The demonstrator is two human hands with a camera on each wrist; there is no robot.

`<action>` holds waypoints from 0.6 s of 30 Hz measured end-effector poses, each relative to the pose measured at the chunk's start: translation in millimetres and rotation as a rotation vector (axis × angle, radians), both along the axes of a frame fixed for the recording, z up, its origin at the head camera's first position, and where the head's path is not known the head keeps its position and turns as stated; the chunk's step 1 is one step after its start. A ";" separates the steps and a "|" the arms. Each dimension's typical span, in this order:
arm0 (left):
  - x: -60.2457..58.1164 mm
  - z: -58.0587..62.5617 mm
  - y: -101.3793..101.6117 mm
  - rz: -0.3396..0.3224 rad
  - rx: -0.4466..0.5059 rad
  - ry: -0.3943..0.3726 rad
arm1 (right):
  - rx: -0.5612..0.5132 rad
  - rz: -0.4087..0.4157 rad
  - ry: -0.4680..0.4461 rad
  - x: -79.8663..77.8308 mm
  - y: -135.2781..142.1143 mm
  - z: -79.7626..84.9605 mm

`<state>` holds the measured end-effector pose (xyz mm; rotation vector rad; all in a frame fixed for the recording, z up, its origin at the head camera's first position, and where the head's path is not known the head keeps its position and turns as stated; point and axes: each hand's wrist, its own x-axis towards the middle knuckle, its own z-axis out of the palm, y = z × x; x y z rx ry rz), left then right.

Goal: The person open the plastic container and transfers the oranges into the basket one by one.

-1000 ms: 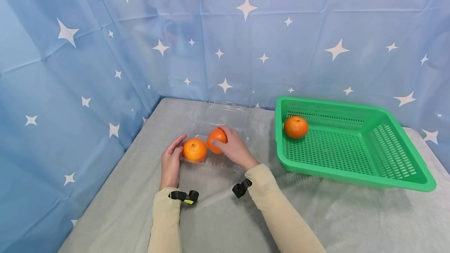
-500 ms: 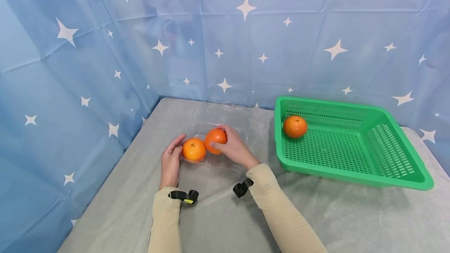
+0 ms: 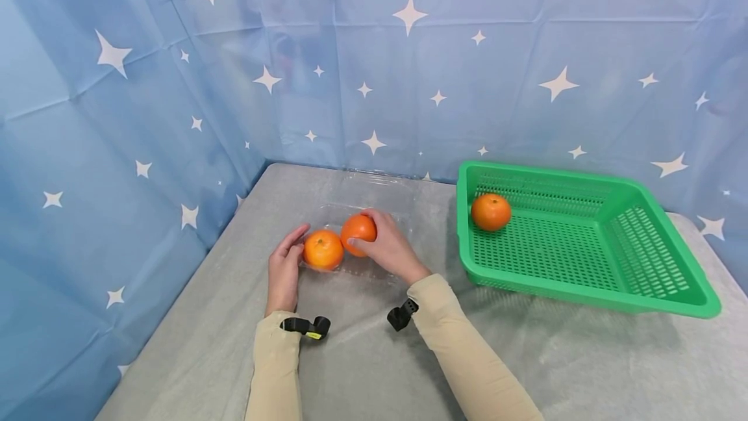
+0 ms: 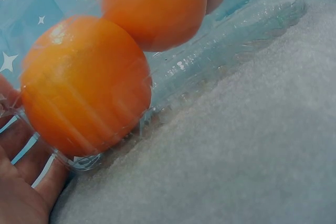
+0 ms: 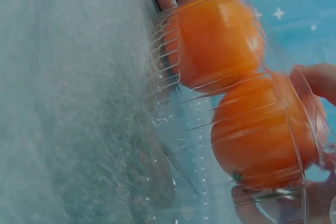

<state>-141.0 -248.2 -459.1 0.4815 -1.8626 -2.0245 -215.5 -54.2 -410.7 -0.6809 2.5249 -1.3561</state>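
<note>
A clear plastic clamshell container [image 3: 374, 269] stands on the table with its lid [image 3: 380, 187] folded back. One orange [image 3: 323, 250] sits at its left end, close to my left hand [image 3: 284, 275]. That hand holds the container's left edge, its fingers [image 4: 31, 153] along the outer wall. My right hand [image 3: 393, 245] grips a second orange [image 3: 359, 234] between thumb and fingers, over the container and touching the first orange. In the right wrist view this second orange [image 5: 262, 135] shows through the clear wall, its green stem end tilted toward the lower left.
On the right of the table stands a green perforated basket [image 3: 546, 283], with one orange [image 3: 491, 212] in its left corner. A blue star-patterned curtain [image 3: 374, 83] hangs behind and to the left. Grey cloth [image 3: 350, 349] covers the table.
The orange in my right hand has shifted slightly left, from standing a little apart to touching the other orange. My left hand stays at the container's edge.
</note>
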 end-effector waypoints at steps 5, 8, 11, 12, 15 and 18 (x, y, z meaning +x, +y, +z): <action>-0.1 -1.0 0.0 0.004 -0.003 0.000 | 0.011 -0.009 0.007 -0.3 1.0 -1.6; 0.0 -1.5 0.0 0.002 -0.004 -0.001 | 0.006 -0.020 0.009 -0.5 1.9 -2.0; 0.2 -1.9 -0.1 0.001 -0.003 0.004 | -0.003 -0.032 0.008 -0.6 2.4 -2.2; 0.3 -1.9 -0.1 0.000 -0.003 0.007 | -0.005 -0.036 0.007 -0.5 2.3 -2.0; 0.1 -2.2 -0.4 0.001 -0.003 0.008 | 0.000 -0.050 0.007 -0.4 1.5 -1.8; -0.4 -2.4 -0.3 0.003 -0.005 0.000 | 0.010 -0.072 0.006 -0.2 0.1 -1.8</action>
